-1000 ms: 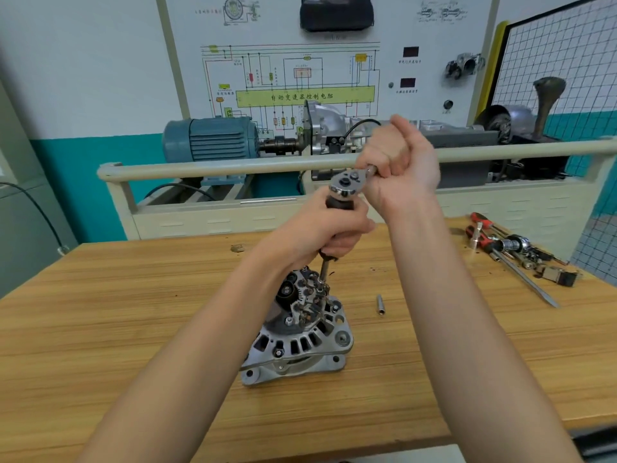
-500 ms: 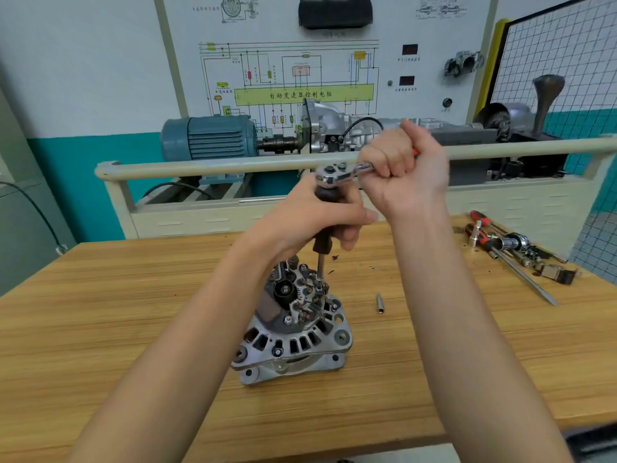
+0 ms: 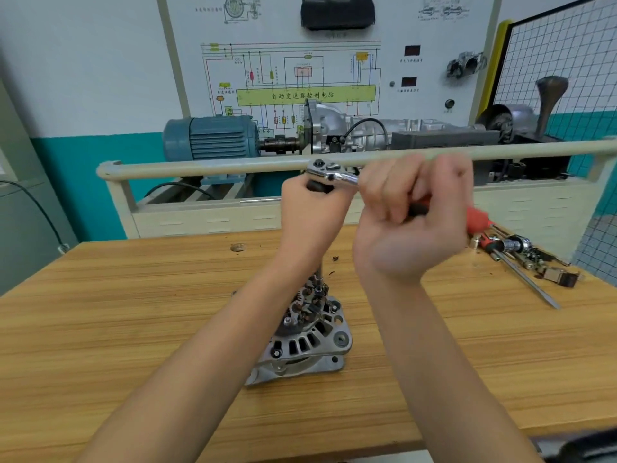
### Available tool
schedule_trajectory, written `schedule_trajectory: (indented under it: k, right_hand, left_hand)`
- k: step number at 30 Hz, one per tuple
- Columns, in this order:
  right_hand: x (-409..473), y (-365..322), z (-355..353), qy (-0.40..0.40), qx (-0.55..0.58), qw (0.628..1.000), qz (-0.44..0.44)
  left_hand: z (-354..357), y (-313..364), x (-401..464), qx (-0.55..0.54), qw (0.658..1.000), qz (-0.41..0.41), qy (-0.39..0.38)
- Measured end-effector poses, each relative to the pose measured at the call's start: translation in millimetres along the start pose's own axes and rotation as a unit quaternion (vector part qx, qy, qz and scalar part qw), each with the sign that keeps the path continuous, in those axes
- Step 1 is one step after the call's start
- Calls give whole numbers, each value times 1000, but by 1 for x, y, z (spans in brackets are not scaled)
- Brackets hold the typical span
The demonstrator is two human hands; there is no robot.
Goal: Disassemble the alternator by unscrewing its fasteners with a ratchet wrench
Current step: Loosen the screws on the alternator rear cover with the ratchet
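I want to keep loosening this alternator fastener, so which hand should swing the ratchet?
Probably the right hand: it already grips the ratchet wrench handle, while the left hand steadies the extension below the head.

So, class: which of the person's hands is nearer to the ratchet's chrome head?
Left. The left hand grips the extension directly beneath the ratchet head; the right hand grips the handle, off to the side.

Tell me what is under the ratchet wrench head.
Under the ratchet wrench head, the left hand grips a dark extension whose thin shaft drops onto the alternator. The fastener at the tip is hidden among the parts; the arm covers the alternator's left side.
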State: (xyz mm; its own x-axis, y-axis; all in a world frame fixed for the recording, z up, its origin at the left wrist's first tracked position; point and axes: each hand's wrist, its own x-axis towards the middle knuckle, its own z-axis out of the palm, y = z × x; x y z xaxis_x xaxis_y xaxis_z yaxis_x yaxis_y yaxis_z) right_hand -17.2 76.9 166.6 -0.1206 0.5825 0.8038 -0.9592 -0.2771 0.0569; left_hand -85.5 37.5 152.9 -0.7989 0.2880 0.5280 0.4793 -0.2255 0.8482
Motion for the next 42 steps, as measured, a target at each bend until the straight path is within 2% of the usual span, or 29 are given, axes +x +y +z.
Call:
schedule_trajectory:
  k: [2, 3, 6, 7, 9, 11, 13, 15, 16, 18, 19, 21, 23, 25, 27, 28, 30, 31, 33, 35, 37, 38, 40, 42]
  right_hand:
    - [23, -1, -9, 72, 71, 984, 147]
    - [36, 0, -15, 118, 112, 958, 236]
    - [63, 15, -36, 204, 276, 829, 442]
    - [65, 19, -38, 206, 286, 803, 480]
    - [65, 19, -37, 195, 277, 801, 493]
    - [60, 14, -35, 209, 237, 846, 428]
    - [48, 4, -32, 194, 201, 906, 319]
    - [22, -5, -18, 134, 86, 970, 184]
    - [8, -6, -10, 92, 38, 990, 104]
    - [-10, -5, 0, 17, -14, 1000, -18]
    - [-12, -3, 2, 5, -21, 999, -37]
    - [0, -4, -2, 31, 2, 999, 12]
    - [24, -6, -12, 114, 72, 978, 160]
    - [48, -1, -28, 198, 179, 908, 323]
    - [63, 9, -42, 230, 277, 823, 440]
    - [65, 12, -45, 231, 286, 797, 479]
    - [66, 14, -46, 214, 273, 793, 500]
    - [64, 12, -44, 217, 255, 810, 481]
    - [58, 6, -41, 227, 222, 862, 395]
    - [42, -2, -31, 201, 160, 927, 273]
    - [16, -7, -15, 117, 59, 982, 135]
    - [4, -6, -8, 68, 11, 996, 56]
    - [-12, -2, 0, -16, -52, 997, -54]
    - [-8, -1, 0, -29, -41, 997, -56]
  left_hand:
    - [-16, 6, 5, -17, 993, -13, -118]
    - [-23, 8, 9, -13, 983, -8, -185]
    - [-27, 14, 13, 10, 940, -1, -341]
    - [-23, 14, 12, 2, 925, -16, -379]
    - [-15, 15, 8, -28, 903, -61, -425]
    - [-10, 12, 6, -49, 917, -80, -388]
    - [-8, 7, 7, -60, 958, -75, -269]
    - [-3, 4, 8, -60, 987, -65, -134]
    - [2, 4, 7, -47, 994, -51, -81]
    - [10, 4, 2, 2, 1000, -13, -10]
    - [10, 3, 1, 17, 1000, -6, 6]
    - [2, 2, 2, 14, 999, -18, -26]
    - [-11, 5, 7, 1, 990, -23, -136]
    - [-20, 9, 10, -13, 961, -13, -275]
    - [-19, 11, 11, -22, 924, -21, -381]
    - [-16, 11, 10, -27, 907, -39, -418]
    - [-11, 10, 9, -36, 887, -74, -454]
    - [-11, 9, 9, -46, 889, -86, -448]
    - [-11, 8, 9, -70, 918, -94, -377]
    - [-9, 5, 11, -77, 961, -94, -250]
    - [-2, 4, 8, -48, 989, -75, -119]
    - [3, 4, 6, -23, 996, -56, -61]
    - [11, 2, 2, 16, 1000, -16, 17]
    - [9, 0, 1, 17, 1000, -13, 19]
